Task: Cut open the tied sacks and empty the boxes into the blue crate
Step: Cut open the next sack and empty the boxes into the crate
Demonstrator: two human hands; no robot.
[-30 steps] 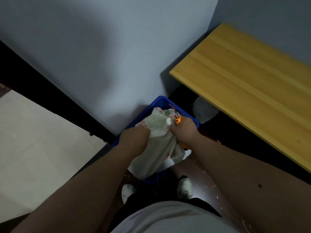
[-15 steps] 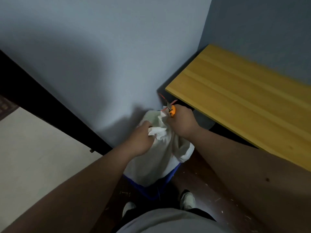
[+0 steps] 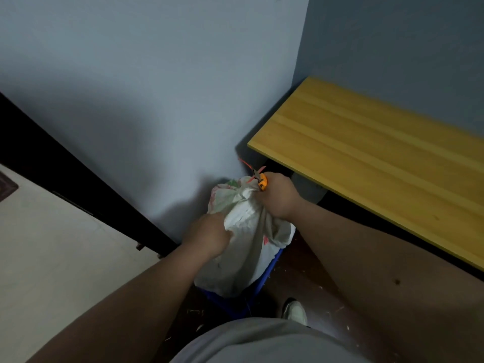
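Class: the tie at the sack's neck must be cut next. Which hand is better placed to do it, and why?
The right hand: it holds the orange cutter at the sack's tied neck, beside the red tie. The left hand grips the cloth lower down.

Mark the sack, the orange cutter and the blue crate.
sack (image 3: 243,247): head view, mid body of the cloth.
orange cutter (image 3: 262,181): head view, orange body above the right hand.
blue crate (image 3: 264,280): head view, near right rim.
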